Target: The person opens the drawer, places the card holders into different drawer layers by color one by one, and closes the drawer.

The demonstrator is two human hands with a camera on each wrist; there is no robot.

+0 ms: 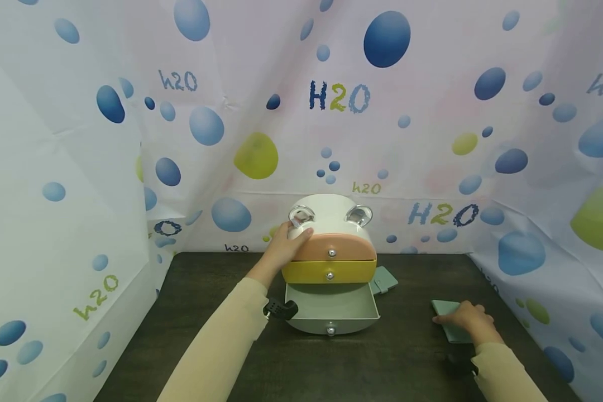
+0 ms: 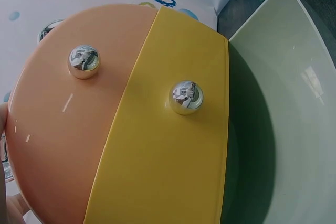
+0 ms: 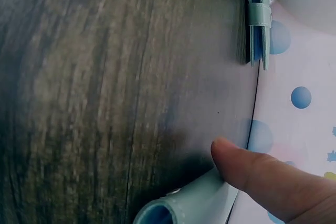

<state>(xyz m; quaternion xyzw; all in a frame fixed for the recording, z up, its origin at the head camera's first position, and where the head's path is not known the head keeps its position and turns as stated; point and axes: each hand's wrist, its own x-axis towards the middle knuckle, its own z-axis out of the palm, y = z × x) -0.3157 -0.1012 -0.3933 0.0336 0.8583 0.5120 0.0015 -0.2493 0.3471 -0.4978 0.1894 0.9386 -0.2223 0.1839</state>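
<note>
A small drawer box (image 1: 326,212) with a white rounded top and two chrome ear-like loops stands on the table. Its orange drawer (image 2: 58,129) and yellow drawer (image 2: 157,145) are closed; the pale green bottom drawer (image 1: 331,301) is pulled out, with nothing inside it. My left hand (image 1: 280,249) holds the box at its upper left, thumb over the front edge beside the ear. To the right, my right hand (image 1: 469,319) grips a pale green folding wallet (image 1: 452,307) from above, thumb at its left edge. The wallet's rounded spine (image 3: 202,198) shows blue inside.
Another pale green wallet (image 1: 384,279), with a strap clasp, lies right beside the box, partly behind it. The dark wood table (image 1: 407,357) meets a bubble-printed cloth (image 1: 321,134) at the back and sides. A black band (image 1: 280,309) is on my left wrist.
</note>
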